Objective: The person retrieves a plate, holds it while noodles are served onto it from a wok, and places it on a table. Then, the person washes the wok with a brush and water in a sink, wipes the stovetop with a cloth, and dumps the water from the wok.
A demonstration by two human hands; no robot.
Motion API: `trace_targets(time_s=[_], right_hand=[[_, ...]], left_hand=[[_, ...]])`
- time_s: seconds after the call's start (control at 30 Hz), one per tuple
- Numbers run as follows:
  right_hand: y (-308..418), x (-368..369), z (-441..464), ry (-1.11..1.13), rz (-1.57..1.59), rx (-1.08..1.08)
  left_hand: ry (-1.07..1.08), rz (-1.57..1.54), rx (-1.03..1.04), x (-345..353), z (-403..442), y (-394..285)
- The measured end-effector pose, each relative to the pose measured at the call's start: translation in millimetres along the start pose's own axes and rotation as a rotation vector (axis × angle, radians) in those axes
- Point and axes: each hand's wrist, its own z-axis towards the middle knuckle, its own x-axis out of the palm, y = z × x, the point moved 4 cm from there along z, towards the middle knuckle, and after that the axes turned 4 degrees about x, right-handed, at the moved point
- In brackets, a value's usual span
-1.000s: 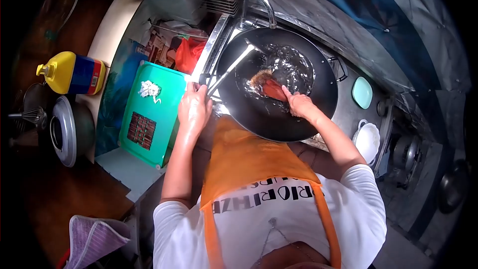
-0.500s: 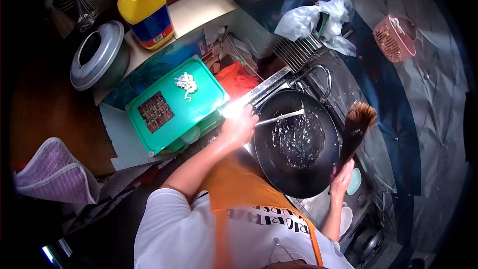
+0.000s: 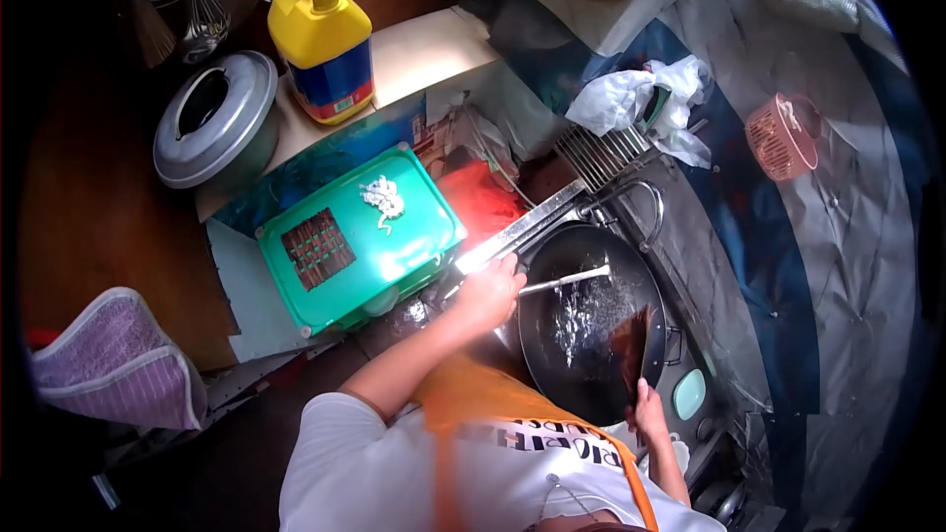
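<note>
A black wok (image 3: pixel 552 365) with water and suds inside sits in the sink area in front of my body. My left hand (image 3: pixel 493 294) is closed at the wok's left edge, its grip partly hidden. From beside those fingers a thin silvery rod (image 3: pixel 572 279) reaches over the wok. My right hand (image 3: pixel 647 416) is wrapped around the lower end of a dark brown bamboo brush (image 3: pixel 631 355). The brush's splayed bristles point into the right side of the wok.
A green-lidded box (image 3: pixel 414 197) stands left of the wok, with a yellow pump bottle (image 3: pixel 325 49) and a lidded pot (image 3: pixel 212 123) behind. Beyond the wok are a metal rack (image 3: pixel 601 153) and a pink basket (image 3: pixel 781 138). A pale green bowl (image 3: pixel 689 394) lies right.
The brush has moved from outside the wok's right rim to inside it, with my right hand lower and nearer. My left hand stays at the wok's left edge. The view has shifted slightly.
</note>
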Motion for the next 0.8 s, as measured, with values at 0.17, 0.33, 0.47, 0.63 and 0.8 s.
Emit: trace_targets(time_s=[0.17, 0.33, 0.47, 0.63, 0.8], right_hand=[[86, -19, -22, -0.078, 0.231, -0.196], [250, 19, -16, 0.12, 0.084, -0.802], [361, 93, 64, 0.119, -0.182, -1.156], [511, 192, 154, 0.031, -0.357, -1.317], [569, 202, 145, -0.565, -0.576, -1.648]], left_hand=[[-0.198, -0.351, 0.044, 0, -6, 0], [-0.275, -0.499, 0.135, 11, -14, 0], [-0.136, -0.413, 0.18, 7, -20, -5], [0.092, 0.051, 0.167, -16, -16, -23], [0.228, -0.048, 0.006, -27, -11, -32]])
